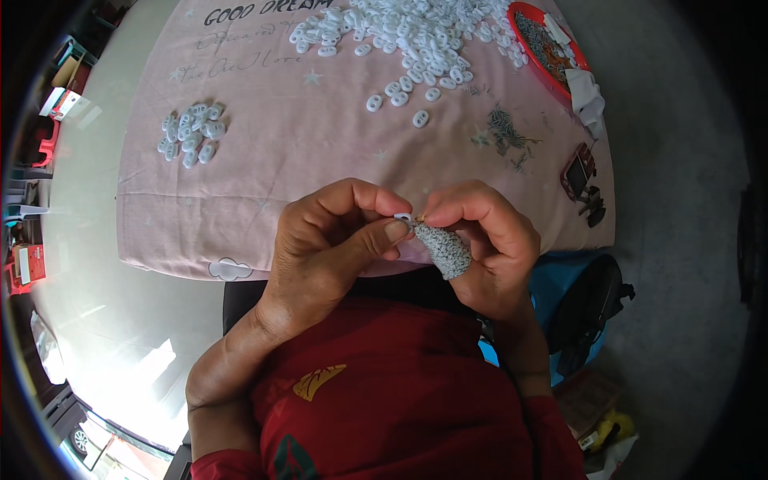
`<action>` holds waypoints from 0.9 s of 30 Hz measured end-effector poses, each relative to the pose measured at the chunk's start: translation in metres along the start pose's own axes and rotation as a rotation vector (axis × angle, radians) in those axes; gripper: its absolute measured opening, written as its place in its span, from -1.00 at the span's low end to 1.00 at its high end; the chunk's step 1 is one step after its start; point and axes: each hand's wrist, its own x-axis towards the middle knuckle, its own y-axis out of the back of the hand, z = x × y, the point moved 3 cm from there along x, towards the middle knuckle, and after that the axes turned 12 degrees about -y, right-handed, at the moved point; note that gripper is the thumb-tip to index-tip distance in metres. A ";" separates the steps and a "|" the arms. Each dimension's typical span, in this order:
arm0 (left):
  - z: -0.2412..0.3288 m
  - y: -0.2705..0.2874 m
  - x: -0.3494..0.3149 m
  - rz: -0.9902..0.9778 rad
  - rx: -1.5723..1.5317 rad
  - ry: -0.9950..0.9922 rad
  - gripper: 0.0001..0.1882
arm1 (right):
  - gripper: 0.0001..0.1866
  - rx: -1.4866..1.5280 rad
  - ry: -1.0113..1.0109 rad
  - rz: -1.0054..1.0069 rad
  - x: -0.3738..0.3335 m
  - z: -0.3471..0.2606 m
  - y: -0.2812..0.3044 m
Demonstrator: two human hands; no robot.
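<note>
Over the table's (264,160) near edge, I see the left hand (308,252) pinching a white piece (402,216) just left of the right hand (504,248), its fingers curled, hold unclear.

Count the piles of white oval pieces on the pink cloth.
2: a large heap at the far side, with loose pieces nearby, and a small pile on the left. Others may lie out of frame.

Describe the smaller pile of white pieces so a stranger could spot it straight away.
Start with the pink cloth-covered table, then go to its left side, farther out than the left hand. There sits a compact cluster of white oval pieces. Unlike the sprawling heap toward the far edge, it is small and lies apart.
</note>
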 end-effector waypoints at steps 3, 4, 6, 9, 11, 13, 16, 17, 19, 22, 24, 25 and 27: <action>-0.001 -0.003 0.000 0.046 0.083 -0.066 -0.87 | -0.79 -0.112 0.124 0.046 0.004 -0.003 0.001; 0.000 -0.003 -0.001 0.046 0.083 -0.065 -0.87 | -0.79 -0.111 0.123 0.047 0.004 -0.004 0.001; 0.002 -0.003 -0.002 0.031 0.092 -0.043 -0.87 | -0.76 -0.122 0.057 -0.001 0.002 -0.005 0.001; 0.002 -0.003 -0.003 0.020 0.135 -0.028 -0.86 | -0.78 -0.111 0.035 -0.003 0.002 -0.009 0.001; -0.001 -0.001 -0.004 0.024 0.131 -0.016 -0.87 | -0.78 -0.167 0.028 -0.017 0.003 -0.011 0.001; -0.006 0.005 -0.001 0.027 0.131 -0.011 -0.87 | -0.78 -0.224 0.030 -0.031 0.008 -0.011 0.001; -0.020 0.014 0.007 0.021 0.025 0.043 -0.86 | -0.79 -0.223 -0.049 -0.052 0.015 -0.010 0.001; -0.024 0.013 0.009 0.020 -0.101 0.066 -0.85 | -0.78 -0.205 -0.038 -0.026 0.015 -0.013 0.002; -0.025 0.013 0.010 0.023 -0.229 0.099 -0.83 | -0.77 -0.185 -0.025 -0.007 0.015 -0.012 0.005; -0.025 0.014 0.011 0.026 -0.230 0.092 -0.82 | -0.75 -0.220 0.030 0.045 0.015 -0.010 0.011; -0.027 0.015 0.010 0.022 -0.247 0.093 -0.82 | -0.76 -0.387 0.104 -0.024 0.017 -0.015 0.009; -0.028 0.014 0.010 0.018 -0.263 0.096 -0.82 | -0.76 -0.389 0.106 -0.022 0.018 -0.015 0.009; -0.029 0.015 0.011 0.016 -0.257 0.098 -0.82 | -0.77 -0.439 0.107 0.007 0.018 -0.012 0.006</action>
